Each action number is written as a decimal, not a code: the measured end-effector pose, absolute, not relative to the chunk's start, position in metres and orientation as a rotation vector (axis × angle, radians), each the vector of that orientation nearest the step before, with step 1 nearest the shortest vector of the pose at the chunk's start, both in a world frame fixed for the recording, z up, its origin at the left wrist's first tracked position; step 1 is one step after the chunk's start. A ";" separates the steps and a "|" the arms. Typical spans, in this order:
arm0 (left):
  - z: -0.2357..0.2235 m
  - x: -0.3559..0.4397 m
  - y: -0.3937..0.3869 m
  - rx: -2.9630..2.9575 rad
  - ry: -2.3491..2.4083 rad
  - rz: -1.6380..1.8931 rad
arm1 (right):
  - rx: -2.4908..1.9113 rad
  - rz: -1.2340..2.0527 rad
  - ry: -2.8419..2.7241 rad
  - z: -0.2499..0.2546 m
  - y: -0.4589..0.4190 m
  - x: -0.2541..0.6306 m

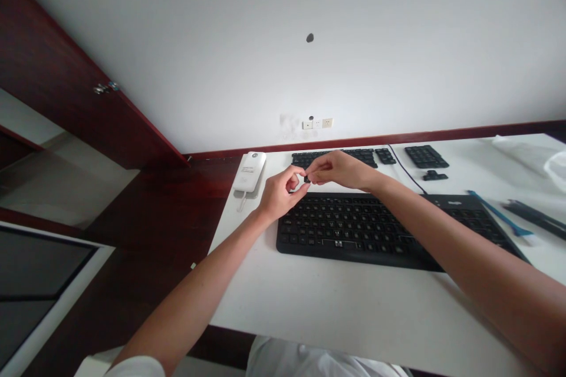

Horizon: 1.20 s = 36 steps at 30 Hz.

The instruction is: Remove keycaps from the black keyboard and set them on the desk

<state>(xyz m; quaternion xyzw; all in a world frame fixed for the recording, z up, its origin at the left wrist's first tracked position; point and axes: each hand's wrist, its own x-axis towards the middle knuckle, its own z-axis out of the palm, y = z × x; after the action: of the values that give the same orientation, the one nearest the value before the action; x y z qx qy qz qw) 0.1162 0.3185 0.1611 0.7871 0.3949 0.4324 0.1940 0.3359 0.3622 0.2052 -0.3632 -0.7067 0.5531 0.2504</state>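
Note:
A small black keycap point(306, 179) is pinched between the fingertips of both hands, above the upper left part of the keyboard. My left hand point(283, 189) meets it from the left, with thumb and forefinger curved into a ring. From the right, my right hand point(336, 169) grips it, fingers pressed together. Below lies the black keyboard point(340, 227), with bare key sockets showing; my right forearm hides part of it. Behind the hands sit rows of loose keycaps point(365, 156), partly covered by my right hand.
More keycaps lie in groups point(425, 156) at the back right, beside a small cluster point(435, 175) and the cable point(404, 169). A blue brush point(499, 213), dark slim tools point(536, 219) and a plastic bag point(530, 159) are at right. A white power bank point(250, 172) lies left.

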 end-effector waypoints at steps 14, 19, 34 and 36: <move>0.161 0.121 0.316 2.212 1.138 1.257 | -1.170 0.990 -2.172 0.218 0.345 0.323; 0.161 0.120 0.317 2.249 1.106 1.276 | -1.127 1.213 -2.137 0.220 0.350 0.328; 0.162 0.116 0.318 2.328 1.092 1.232 | -1.069 1.287 -2.209 0.227 0.351 0.335; 0.159 0.115 0.320 2.268 1.103 1.178 | -1.126 1.193 -2.250 0.228 0.351 0.336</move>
<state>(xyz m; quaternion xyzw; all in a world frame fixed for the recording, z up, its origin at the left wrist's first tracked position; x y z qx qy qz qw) 0.1151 0.3200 0.1588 0.8018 0.3899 0.4163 0.1783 0.3360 0.3510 0.2277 -0.3978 -0.7952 0.4218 0.1776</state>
